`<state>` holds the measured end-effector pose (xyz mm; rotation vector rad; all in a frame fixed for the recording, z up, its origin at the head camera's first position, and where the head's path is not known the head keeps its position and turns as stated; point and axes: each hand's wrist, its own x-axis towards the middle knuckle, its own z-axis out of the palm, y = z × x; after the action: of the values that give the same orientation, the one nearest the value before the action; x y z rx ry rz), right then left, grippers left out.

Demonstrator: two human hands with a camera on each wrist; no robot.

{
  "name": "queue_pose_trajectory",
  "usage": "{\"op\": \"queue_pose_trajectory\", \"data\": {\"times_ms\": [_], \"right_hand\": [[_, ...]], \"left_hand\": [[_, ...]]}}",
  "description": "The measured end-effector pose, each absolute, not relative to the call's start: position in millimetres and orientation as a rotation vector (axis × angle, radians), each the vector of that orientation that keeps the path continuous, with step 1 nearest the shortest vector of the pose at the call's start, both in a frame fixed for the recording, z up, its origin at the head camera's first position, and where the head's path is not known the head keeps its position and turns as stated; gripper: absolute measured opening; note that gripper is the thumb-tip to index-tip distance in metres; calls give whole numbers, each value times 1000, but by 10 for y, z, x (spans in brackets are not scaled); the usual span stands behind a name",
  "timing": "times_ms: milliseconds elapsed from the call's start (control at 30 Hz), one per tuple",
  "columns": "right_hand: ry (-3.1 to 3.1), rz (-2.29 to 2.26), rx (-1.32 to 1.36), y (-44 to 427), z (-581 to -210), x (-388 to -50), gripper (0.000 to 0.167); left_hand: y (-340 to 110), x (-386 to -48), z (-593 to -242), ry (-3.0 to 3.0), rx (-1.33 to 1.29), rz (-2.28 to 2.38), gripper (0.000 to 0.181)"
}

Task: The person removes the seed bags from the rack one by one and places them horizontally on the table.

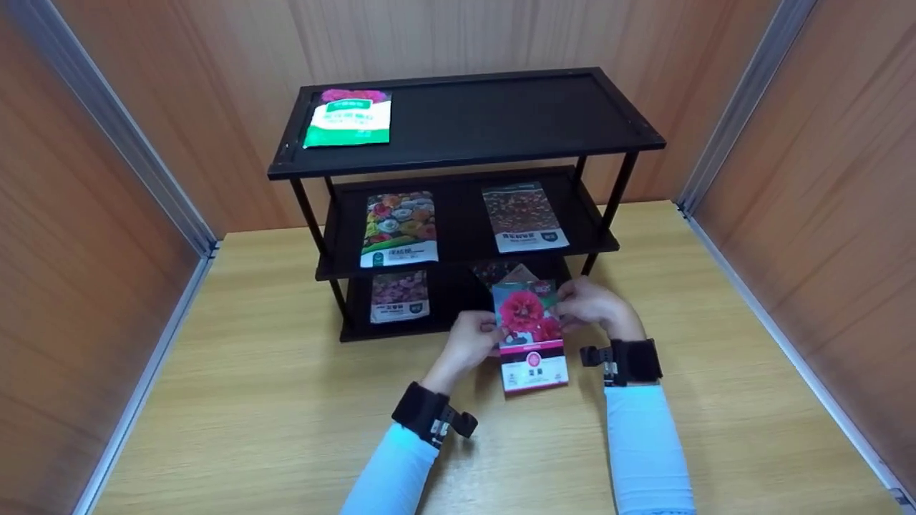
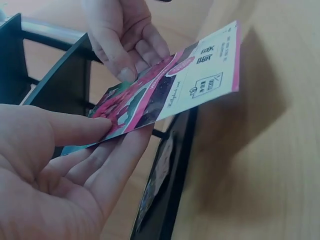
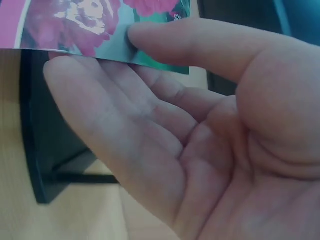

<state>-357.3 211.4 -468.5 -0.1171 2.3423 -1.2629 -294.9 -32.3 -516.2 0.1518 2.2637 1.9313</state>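
Note:
Both hands pinch a flower seed packet [image 1: 532, 350] by its side edges, in front of the shelf's lower right part. Pink blooms fill its top, with a white band below. My left hand [image 1: 471, 342] holds the left edge; in the left wrist view, the thumb lies on the printed face and the fingers [image 2: 122, 162] are underneath. My right hand [image 1: 592, 307] holds the right edge, and the right wrist view shows its thumb [image 3: 165, 42] on the front. Behind this packet, other packets [image 1: 492, 273] on the bottom tier are partly hidden.
A black three-tier shelf [image 1: 486, 121] stands against the wooden back wall. A green-and-white packet [image 1: 348, 125] lies on top. The middle tier bears a multicoloured flower packet [image 1: 399, 229] and a dark-red one [image 1: 524, 218]. A purple flower packet [image 1: 399, 297] lies at bottom left.

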Motion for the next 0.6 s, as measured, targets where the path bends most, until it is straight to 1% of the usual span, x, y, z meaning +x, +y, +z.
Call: {"op": "queue_pose_trajectory", "data": {"times_ms": [167,333,500,600], "right_hand": [[2360,-1189,-98,2295,-4702,-3626,25],[2382,-1184,-111,2511,-4692,-3625,27],[2373,-1217,-71,2707,-4670,-3590,42],[2376,-1212,0,2797,-4682,-3575,50]], "left_hand": [[-176,-2943,-5240,2204,95,2019,29],[53,-2969,-5261,2147,73,2110,28],[266,-2976,-5257,2148,35,2166,26],[389,-2977,-5299,2148,-17,2225,23]]}}
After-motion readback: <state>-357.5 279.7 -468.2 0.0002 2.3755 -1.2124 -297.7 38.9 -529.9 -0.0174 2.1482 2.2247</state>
